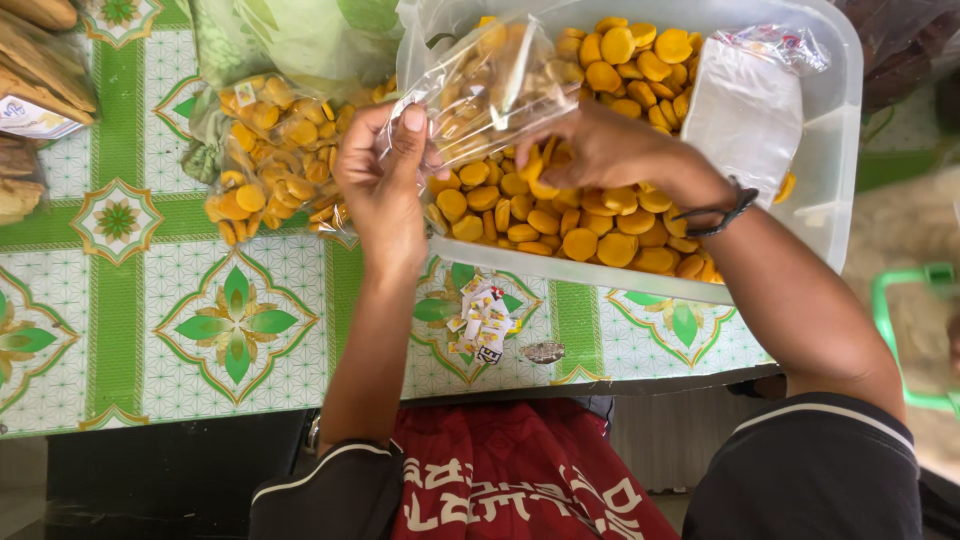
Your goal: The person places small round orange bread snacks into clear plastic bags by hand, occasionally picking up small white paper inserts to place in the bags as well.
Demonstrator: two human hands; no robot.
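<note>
Left hand (382, 180) pinches the mouth of a clear plastic bag (490, 85), holding it open above the tub (838, 150). Right hand (600, 150) is closed on a few yellow biscuits (570, 215) at the bag's opening (exact count hidden). Step in hand: filling. Next move calls for keeping the mouth wide. A filled bag (268, 150) lies on the tabletop (130, 330).
</note>
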